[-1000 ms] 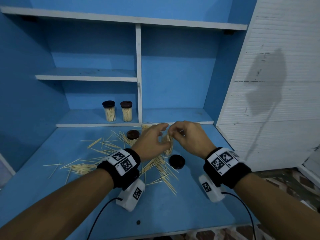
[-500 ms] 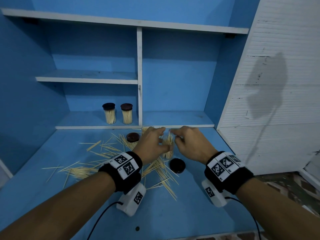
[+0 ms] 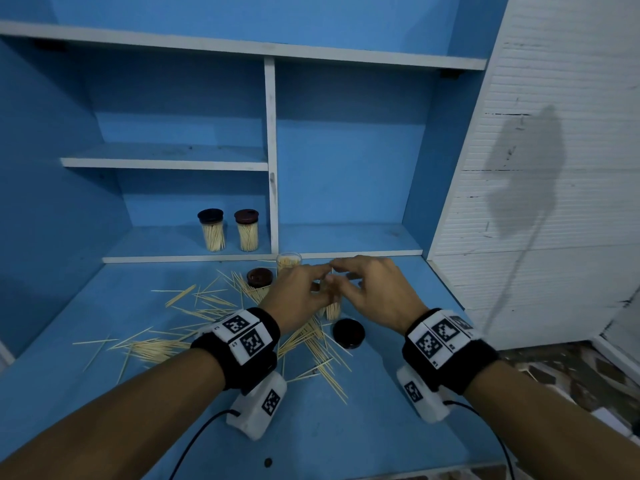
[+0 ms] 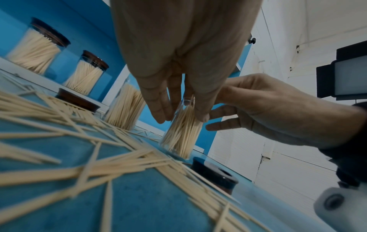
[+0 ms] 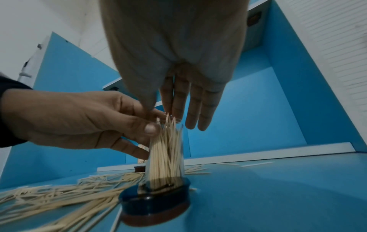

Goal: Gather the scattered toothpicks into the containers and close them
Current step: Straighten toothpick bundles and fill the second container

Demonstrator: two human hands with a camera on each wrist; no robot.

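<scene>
A clear toothpick container (image 3: 333, 308) stands upright on the blue tabletop (image 3: 381, 427), packed with toothpicks whose tips stick out above the rim. My left hand (image 3: 320, 280) pinches its rim between thumb and fingers, seen close in the left wrist view on the container (image 4: 181, 131). My right hand (image 3: 343, 273) hovers over the tips with straight fingers (image 5: 195, 113), holding nothing. A dark lid (image 3: 348, 332) lies just right of the container. Loose toothpicks (image 3: 311, 344) lie scattered under and left of my wrists.
A second open container (image 3: 289, 261) full of toothpicks stands behind, with another dark lid (image 3: 259, 277) beside it. Two closed containers (image 3: 211, 230) (image 3: 246, 230) stand on the low shelf. A white panel wall (image 3: 536, 202) closes off the right side.
The bundle of toothpicks my hands held above the container has gone down into it. My right hand has let go and spread its fingers; both hands moved slightly forward.
</scene>
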